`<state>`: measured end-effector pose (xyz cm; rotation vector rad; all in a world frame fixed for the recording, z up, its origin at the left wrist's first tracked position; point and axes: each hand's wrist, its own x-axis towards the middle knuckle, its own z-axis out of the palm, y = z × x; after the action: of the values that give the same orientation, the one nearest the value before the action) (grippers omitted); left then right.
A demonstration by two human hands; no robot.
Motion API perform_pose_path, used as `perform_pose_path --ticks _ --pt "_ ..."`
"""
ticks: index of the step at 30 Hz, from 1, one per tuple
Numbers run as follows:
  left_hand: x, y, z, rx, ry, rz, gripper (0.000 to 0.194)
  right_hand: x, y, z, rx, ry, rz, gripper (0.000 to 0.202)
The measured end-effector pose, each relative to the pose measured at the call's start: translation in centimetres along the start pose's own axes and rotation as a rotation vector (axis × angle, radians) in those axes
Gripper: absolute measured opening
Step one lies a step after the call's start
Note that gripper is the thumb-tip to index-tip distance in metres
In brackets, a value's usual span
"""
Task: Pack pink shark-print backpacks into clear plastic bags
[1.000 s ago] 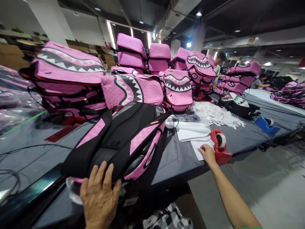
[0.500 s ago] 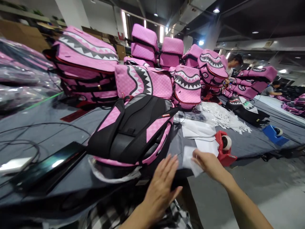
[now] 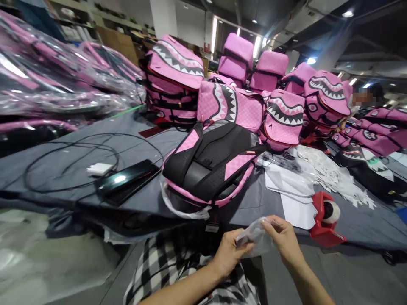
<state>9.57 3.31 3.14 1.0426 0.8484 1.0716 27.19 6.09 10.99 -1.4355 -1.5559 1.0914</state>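
A small clear plastic bag [image 3: 259, 243] is stretched between my two hands in front of the table edge. My left hand [image 3: 230, 252] grips its left side, the fingers closed on it. At its upper right corner, the thumb and fingers of my right hand [image 3: 282, 237] pinch the film. Just beyond lies a pink and black backpack [image 3: 210, 169], straps upward, with plastic film under its near end. A tag [image 3: 212, 228] hangs below the backpack at the table edge. Right of my hands are white paper sheets [image 3: 297, 207] and a red tape dispenser [image 3: 327, 220].
Pink backpacks with shark-mouth prints [image 3: 282, 116] are stacked behind. Plastic-wrapped bags [image 3: 63, 80] pile up at left. A phone [image 3: 127, 180], a white charger [image 3: 101, 169] and a looped cable lie on the table [image 3: 79, 148]. White strips [image 3: 333, 173] are heaped at right, near a black bag [image 3: 369, 169].
My left hand, open before, has closed on the plastic bag. My right hand has brought the bag away from the paper sheets, toward my body. The view has turned left.
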Motion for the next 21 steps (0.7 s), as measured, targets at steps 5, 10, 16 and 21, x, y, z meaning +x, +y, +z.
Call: perform_pose_path --ticks 5,10,16,21 --pt "-3.0 -0.6 -4.2 0.475 0.530 0.275 0.027 0.6 -0.2 1.0 -0.291 0.087 -0.350 0.039" --pt "-1.1 -1.4 -5.4 0.514 0.770 0.228 0.045 2.3 0.2 1.5 -0.531 -0.473 -0.315 0.039" --pt "1.4 0.1 -4.4 0.329 0.684 0.094 0.026 6.0 0.0 0.9 -0.577 -0.535 -0.252 0.049" --pt "-2.3 1.4 -4.3 0.242 0.555 0.073 0.051 8.5 -0.6 2.5 -0.556 -0.599 -0.256 0.051"
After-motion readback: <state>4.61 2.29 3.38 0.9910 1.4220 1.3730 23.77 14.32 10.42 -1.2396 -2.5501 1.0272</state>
